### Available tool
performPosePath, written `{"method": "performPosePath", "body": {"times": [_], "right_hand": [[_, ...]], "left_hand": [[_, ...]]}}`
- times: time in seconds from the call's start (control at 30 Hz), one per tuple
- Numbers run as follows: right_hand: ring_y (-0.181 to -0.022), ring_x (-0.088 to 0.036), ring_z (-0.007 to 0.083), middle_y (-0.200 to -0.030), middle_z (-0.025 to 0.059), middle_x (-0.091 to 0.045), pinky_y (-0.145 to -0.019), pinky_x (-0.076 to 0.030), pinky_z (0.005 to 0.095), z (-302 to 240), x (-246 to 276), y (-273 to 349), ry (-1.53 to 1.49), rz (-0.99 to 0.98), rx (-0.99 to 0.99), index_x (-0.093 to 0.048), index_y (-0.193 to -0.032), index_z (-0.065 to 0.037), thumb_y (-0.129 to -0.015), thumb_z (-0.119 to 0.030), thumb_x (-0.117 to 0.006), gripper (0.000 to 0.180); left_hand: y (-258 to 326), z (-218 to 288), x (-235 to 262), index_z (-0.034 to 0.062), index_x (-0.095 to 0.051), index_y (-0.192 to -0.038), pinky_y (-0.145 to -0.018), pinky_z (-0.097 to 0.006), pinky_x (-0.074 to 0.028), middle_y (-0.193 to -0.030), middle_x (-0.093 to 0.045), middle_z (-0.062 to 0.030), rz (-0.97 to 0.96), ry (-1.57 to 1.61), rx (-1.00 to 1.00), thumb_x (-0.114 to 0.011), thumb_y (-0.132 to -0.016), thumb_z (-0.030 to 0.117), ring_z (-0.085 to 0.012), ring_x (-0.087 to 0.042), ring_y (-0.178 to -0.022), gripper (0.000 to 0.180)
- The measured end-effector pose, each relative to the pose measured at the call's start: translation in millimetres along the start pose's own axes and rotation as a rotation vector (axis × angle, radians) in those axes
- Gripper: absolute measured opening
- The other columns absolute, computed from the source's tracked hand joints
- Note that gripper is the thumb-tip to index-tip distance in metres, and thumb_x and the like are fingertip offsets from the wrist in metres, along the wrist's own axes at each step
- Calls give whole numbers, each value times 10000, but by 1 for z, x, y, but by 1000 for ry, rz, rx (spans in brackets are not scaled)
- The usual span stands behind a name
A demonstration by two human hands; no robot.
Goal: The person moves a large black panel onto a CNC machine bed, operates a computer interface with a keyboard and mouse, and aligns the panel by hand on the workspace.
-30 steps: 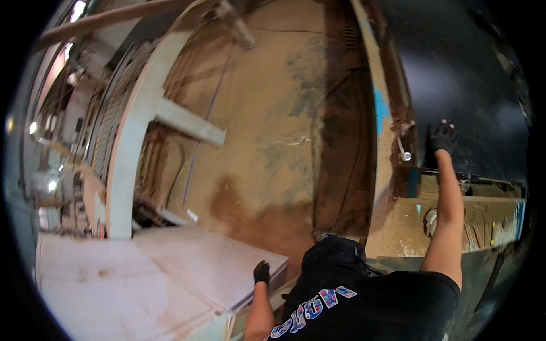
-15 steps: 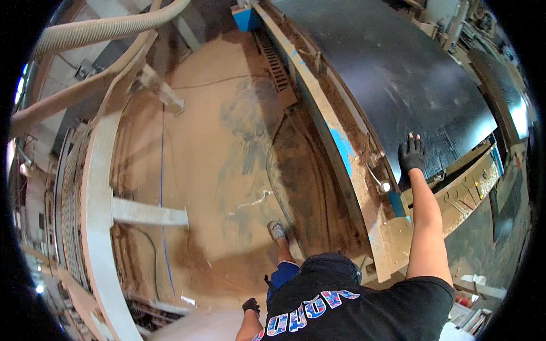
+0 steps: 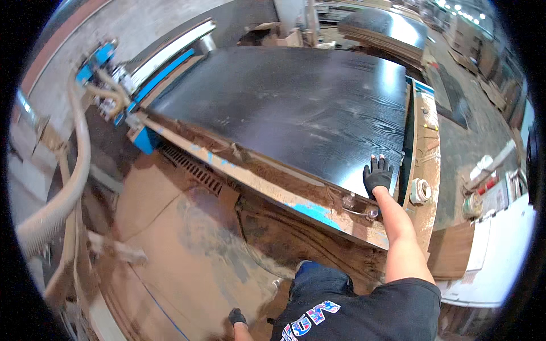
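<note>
My right hand [image 3: 377, 175], in a black glove with bare fingertips, lies flat with its fingers spread on a large black wood-grain board [image 3: 284, 108]. It rests near the board's near right corner. The board covers the bed of a long machine table, whose dusty side rail [image 3: 256, 179] runs along its near edge. My left hand [image 3: 236, 316], also in a dark glove, hangs low at my side over the dusty floor. Nothing shows in it, and its fingers are too small and dark to make out.
A roll of tape [image 3: 420, 191] sits on the table's dusty end ledge. At the far left stands a blue-and-white machine gantry [image 3: 165, 68] with a thick hose [image 3: 77, 153]. More dark boards [image 3: 392, 28] are stacked behind. A white surface [image 3: 483, 261] is at right.
The view has swung right and up, bringing in the whole board, the gantry and the stacked boards. My right hand stays flat near the board's corner; my left still hangs low.
</note>
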State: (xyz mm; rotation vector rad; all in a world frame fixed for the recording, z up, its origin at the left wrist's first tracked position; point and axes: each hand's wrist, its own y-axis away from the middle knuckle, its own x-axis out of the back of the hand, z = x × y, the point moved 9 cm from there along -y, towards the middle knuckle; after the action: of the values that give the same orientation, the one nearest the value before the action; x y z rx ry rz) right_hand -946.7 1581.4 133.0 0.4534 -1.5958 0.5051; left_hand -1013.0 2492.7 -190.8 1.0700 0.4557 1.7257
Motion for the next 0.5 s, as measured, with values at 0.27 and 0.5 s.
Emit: {"method": "performPosePath", "body": {"times": [0.27,0.5], "right_hand": [[-1471,-248,320,-1571,141,-332,-1188,-125,556,17,-11,-34,-43,72,-187,-383,-1506,-166,-978,-453,-385,601],[-1422,-335,299,-1525,125,-405,-1169,-196,542,23,-18,-40,-74,161,-282,-480,-1430,-156,-969,-393,-445,519]], "left_hand": [[-32,240,-167,111,-633,-1150,-916,-411,-498,-1249,-618,-97,-40,-1879,-871,-688,-816,293,-295,-597,-1139,384],[-7,472,-282,72,-632,-1249,-1066,-438,-379,-1309,-595,-175,118,-1294,-1420,-514,-956,246,-350,-531,-1212,360]]}}
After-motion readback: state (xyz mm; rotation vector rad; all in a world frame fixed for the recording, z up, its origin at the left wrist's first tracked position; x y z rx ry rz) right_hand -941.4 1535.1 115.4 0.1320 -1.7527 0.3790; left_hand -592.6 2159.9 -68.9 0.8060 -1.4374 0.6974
